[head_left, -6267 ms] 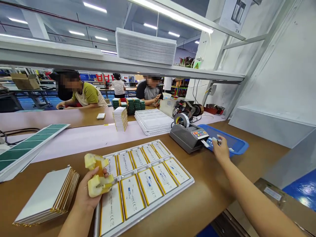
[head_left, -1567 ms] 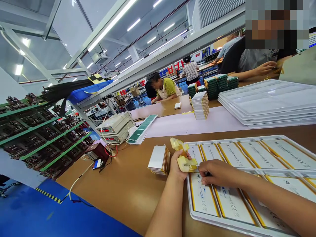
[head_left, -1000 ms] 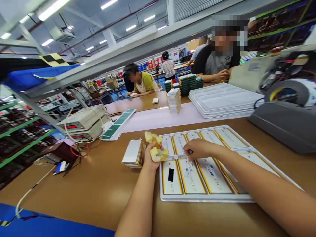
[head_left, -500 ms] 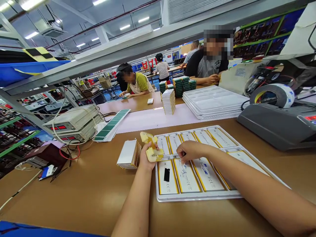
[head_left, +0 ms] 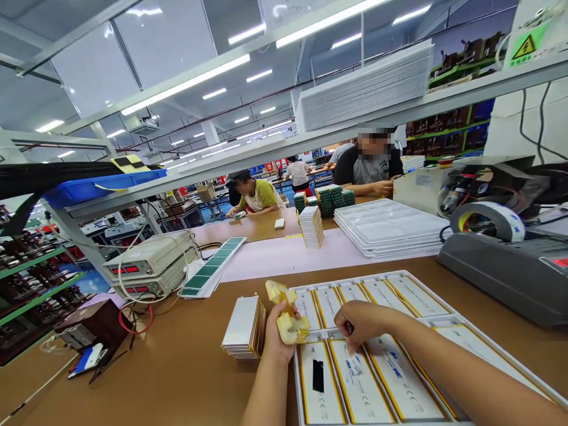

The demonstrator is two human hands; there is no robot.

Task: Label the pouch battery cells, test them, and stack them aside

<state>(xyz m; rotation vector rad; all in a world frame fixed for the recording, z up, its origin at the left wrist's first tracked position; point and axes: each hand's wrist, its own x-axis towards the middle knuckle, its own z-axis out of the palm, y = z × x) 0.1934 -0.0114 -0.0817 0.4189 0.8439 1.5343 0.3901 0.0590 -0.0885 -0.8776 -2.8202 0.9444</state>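
Observation:
My left hand is wrapped round a pale yellow plastic tape dispenser with an amber strip in its middle. Over the white tray, the bent fingers of my right hand pinch together, with the fingertips at the upper part of a flat battery cell. A small dark spot shows between those fingers; I cannot tell what it is. The tray holds two rows of white cells with yellow edges. Black tape lies on the front-left cell, and blue-lettered strips mark others.
A stack of cells stands left of the tray. Behind are piled white trays, another cell stack and a green-striped sheet. A grey tape machine stands right, power supplies left. Co-workers sit beyond, under the shelf beam.
The camera has tilted up, so the bench and hands sit lower in view. Both hands keep nearly the same pose: the left still grips the dispenser, the right stays at the same cell.

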